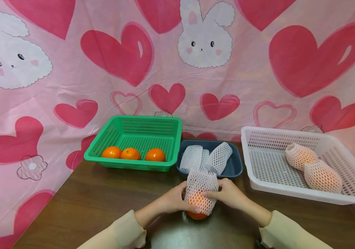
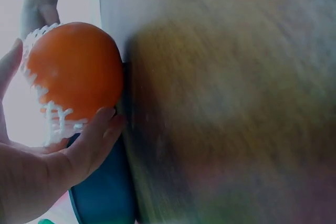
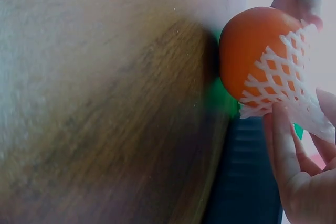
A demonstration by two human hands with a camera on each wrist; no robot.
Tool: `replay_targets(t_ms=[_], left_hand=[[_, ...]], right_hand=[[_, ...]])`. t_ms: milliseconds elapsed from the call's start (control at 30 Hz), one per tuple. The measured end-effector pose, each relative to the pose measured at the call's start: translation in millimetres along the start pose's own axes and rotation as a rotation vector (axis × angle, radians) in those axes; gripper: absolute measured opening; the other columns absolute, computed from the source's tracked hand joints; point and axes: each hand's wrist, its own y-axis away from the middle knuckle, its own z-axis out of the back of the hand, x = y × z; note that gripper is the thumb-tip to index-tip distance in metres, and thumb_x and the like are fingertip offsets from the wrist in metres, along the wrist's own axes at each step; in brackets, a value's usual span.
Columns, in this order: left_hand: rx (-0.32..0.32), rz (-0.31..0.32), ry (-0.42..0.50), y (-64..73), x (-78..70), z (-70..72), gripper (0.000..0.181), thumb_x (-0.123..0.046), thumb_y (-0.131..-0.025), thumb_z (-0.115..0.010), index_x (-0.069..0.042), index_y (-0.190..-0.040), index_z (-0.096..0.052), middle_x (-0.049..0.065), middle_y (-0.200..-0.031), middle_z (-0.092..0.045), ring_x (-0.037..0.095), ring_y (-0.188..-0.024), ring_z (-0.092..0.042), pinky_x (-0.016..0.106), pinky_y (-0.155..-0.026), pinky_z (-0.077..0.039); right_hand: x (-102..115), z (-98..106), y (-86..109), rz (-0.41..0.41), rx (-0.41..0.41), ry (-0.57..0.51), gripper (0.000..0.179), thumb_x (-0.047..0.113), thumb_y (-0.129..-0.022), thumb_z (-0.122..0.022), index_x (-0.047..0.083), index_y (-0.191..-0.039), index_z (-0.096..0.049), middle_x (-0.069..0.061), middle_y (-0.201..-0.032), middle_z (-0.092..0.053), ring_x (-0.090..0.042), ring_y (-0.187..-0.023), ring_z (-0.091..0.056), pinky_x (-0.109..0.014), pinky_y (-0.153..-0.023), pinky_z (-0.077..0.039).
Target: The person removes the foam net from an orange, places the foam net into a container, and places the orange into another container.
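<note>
I hold an orange (image 1: 197,216) in front of me over the near part of the wooden table (image 1: 102,207), with a white foam net (image 1: 202,181) pulled partway round it. The bare end of the orange sticks out on the side toward me, while the far part of the net extends beyond the fruit, toward the dark blue tray (image 1: 234,162). My left hand (image 1: 172,199) grips the orange from the left, its thumb along the fruit's lower side near the edge of the mesh. My right hand (image 1: 230,194) pinches the net from the right, thumb lying across the front of the mesh. The wrist views show the smooth orange skin emerging from the ragged net edge, but they are hazy, so I can't tell whether the fruit touches the tabletop. Just behind my hands, the tray holds more white nets (image 1: 191,158), lying flat and overlapping. To its left stands a green basket (image 1: 146,141) with three loose oranges (image 1: 155,155) in a row along its near side, two close together and one set apart to the right. Right of the tray is a white basket (image 1: 267,169), where two net-covered fruits (image 1: 323,176) lie against each other. A pink curtain (image 1: 118,52) printed with hearts and rabbits hangs behind everything.
</note>
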Motion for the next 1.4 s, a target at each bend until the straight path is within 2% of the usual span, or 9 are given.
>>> replay_targets(t_ms=[133, 200, 367, 500, 667, 800, 967, 1167, 1400], left_hand=[[0.033, 0.01, 0.011, 0.8, -1.5, -1.4, 0.082, -0.019, -0.078, -0.09, -0.006, -0.145, -0.044, 0.001, -0.128, -0.059, 0.015, -0.111, -0.057, 0.033, -0.1, -0.045], [0.049, 0.014, 0.025, 1.1, -2.3, -2.1, 0.083, -0.017, -0.077, -0.091, -0.007, -0.145, -0.043, 0.0, -0.127, -0.059, 0.014, -0.11, -0.057, 0.031, -0.099, -0.045], [0.059, -0.016, 0.037, 1.7, -2.1, -5.2, 0.092, -0.01, -0.073, -0.092, -0.006, -0.148, -0.039, 0.0, -0.129, -0.058, 0.012, -0.111, -0.056, 0.027, -0.1, -0.043], [0.049, -0.029, 0.023, 1.6, -0.8, -6.1, 0.095, -0.008, -0.072, -0.093, -0.006, -0.15, -0.037, 0.0, -0.131, -0.057, 0.011, -0.113, -0.056, 0.027, -0.101, -0.042], [0.051, -0.003, -0.012, 1.3, -1.3, -3.5, 0.095, -0.011, -0.072, -0.093, -0.007, -0.148, -0.037, -0.001, -0.129, -0.055, 0.012, -0.11, -0.056, 0.029, -0.1, -0.043], [0.056, 0.008, -0.045, 1.9, -2.6, -1.2, 0.094, -0.013, -0.072, -0.093, -0.007, -0.148, -0.038, -0.001, -0.127, -0.056, 0.013, -0.107, -0.057, 0.03, -0.099, -0.045], [0.046, -0.01, -0.055, 4.2, -3.8, 0.3, 0.095, -0.012, -0.071, -0.094, -0.005, -0.147, -0.037, 0.001, -0.127, -0.054, 0.014, -0.107, -0.056, 0.029, -0.1, -0.044], [0.041, 0.014, -0.039, 6.3, -5.1, 1.4, 0.097, -0.012, -0.072, -0.093, -0.004, -0.149, -0.035, 0.003, -0.124, -0.055, 0.016, -0.103, -0.058, 0.03, -0.094, -0.049], [0.036, 0.096, -0.198, 6.8, -5.2, -0.5, 0.082, -0.023, -0.073, -0.092, -0.007, -0.143, -0.053, 0.003, -0.123, -0.061, 0.015, -0.098, -0.058, 0.032, -0.087, -0.051]], right_hand=[[-0.9, -2.9, -0.8, -0.008, 0.005, -0.042, 0.026, 0.028, -0.089, -0.081, 0.002, -0.091, -0.078, 0.002, -0.079, -0.068, -0.011, -0.072, -0.056, -0.024, -0.064, -0.048], [-2.5, -4.9, -1.5, -0.018, 0.019, -0.096, 0.027, 0.026, -0.09, -0.08, -0.001, -0.093, -0.077, 0.0, -0.079, -0.069, -0.01, -0.072, -0.057, -0.024, -0.063, -0.05], [-3.0, -8.4, -1.9, -0.047, 0.055, -0.245, 0.032, 0.021, -0.092, -0.078, -0.009, -0.103, -0.073, -0.009, -0.091, -0.073, -0.012, -0.078, -0.064, -0.027, -0.067, -0.057], [0.0, -7.0, -2.3, -0.037, 0.049, -0.262, 0.033, 0.02, -0.093, -0.077, -0.008, -0.109, -0.072, -0.01, -0.097, -0.073, -0.014, -0.083, -0.063, -0.026, -0.073, -0.056], [5.2, -3.3, -4.2, -0.045, 0.036, -0.262, 0.035, 0.021, -0.095, -0.075, -0.007, -0.115, -0.071, -0.009, -0.101, -0.074, -0.017, -0.088, -0.064, -0.025, -0.08, -0.055], [9.6, -0.3, -5.2, -0.057, 0.033, -0.289, 0.039, 0.022, -0.097, -0.073, -0.008, -0.121, -0.068, -0.011, -0.106, -0.074, -0.019, -0.091, -0.065, -0.025, -0.083, -0.056], [12.5, 2.7, -6.8, -0.04, 0.015, -0.311, 0.039, 0.02, -0.098, -0.071, -0.011, -0.123, -0.065, -0.014, -0.106, -0.074, -0.021, -0.091, -0.067, -0.025, -0.083, -0.056], [18.1, 7.0, -13.3, -0.067, -0.06, -0.366, 0.041, 0.019, -0.099, -0.07, -0.012, -0.126, -0.063, -0.017, -0.107, -0.073, -0.019, -0.09, -0.068, -0.026, -0.083, -0.057], [22.2, 14.8, -31.7, -0.173, -0.261, -0.45, 0.044, 0.017, -0.101, -0.067, -0.011, -0.132, -0.055, -0.014, -0.109, -0.074, -0.013, -0.085, -0.07, -0.029, -0.079, -0.059]])
